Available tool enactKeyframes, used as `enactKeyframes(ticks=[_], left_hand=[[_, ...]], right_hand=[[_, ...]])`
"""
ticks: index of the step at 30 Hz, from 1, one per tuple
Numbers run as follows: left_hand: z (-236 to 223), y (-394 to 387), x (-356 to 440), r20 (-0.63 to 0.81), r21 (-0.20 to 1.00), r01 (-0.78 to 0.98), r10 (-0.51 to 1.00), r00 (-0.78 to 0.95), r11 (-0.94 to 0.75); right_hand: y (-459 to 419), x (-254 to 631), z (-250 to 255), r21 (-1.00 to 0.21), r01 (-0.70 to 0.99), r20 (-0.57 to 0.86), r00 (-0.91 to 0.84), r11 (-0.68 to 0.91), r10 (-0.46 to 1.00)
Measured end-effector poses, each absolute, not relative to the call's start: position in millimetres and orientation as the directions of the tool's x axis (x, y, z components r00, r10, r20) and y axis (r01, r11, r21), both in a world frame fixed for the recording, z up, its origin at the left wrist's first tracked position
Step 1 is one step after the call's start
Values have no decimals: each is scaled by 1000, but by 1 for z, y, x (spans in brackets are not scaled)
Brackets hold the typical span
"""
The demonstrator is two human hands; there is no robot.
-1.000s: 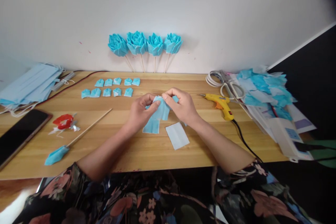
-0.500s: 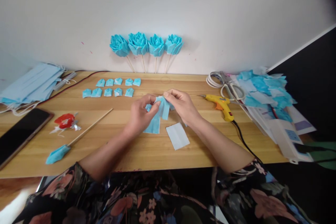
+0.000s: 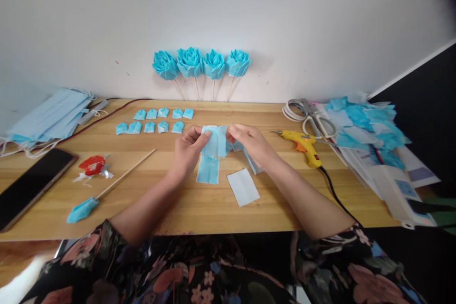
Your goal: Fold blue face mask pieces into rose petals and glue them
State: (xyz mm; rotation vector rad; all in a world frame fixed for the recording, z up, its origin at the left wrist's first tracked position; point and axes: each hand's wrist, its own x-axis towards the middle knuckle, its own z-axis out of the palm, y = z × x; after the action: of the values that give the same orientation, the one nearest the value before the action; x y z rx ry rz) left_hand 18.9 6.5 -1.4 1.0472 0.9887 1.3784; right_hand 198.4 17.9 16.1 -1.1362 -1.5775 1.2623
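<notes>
My left hand pinches a light-blue piece of non-woven fabric between thumb and fingers at its left side. The piece is spread fairly flat and hangs above the table. My right hand is closed at its right edge, fingertips together; the exact grip is partly hidden. Below lies another blue fabric piece. More blue fabric shows partly under my right hand. A pale whitish square lies nearer to me.
Folded blue petals lie in two rows. Several blue fabric flowers on sticks lean on the wall. Left are face masks, a phone and a stick with a blue bud. Right are a yellow glue gun, scissors and fabric scraps.
The blue fabric piece, gathered and folded between my fingers before, is now opened out flatter. My right hand has shifted slightly right along its edge. The whole view has shifted slightly.
</notes>
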Motion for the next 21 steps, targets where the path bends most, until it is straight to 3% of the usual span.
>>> enactKeyframes(ticks=[5, 17, 21], left_hand=[[-2, 6, 19, 42, 950, -309, 999, 11, -37], [2, 11, 16, -224, 785, -552, 960, 170, 281], [-1, 15, 15, -200, 806, -540, 970, 136, 242]], right_hand=[[18, 196, 13, -968, 213, 64, -305, 134, 950], [22, 199, 11, -964, 197, 86, -396, 176, 914], [26, 205, 9, -970, 213, 25, -406, 121, 914]])
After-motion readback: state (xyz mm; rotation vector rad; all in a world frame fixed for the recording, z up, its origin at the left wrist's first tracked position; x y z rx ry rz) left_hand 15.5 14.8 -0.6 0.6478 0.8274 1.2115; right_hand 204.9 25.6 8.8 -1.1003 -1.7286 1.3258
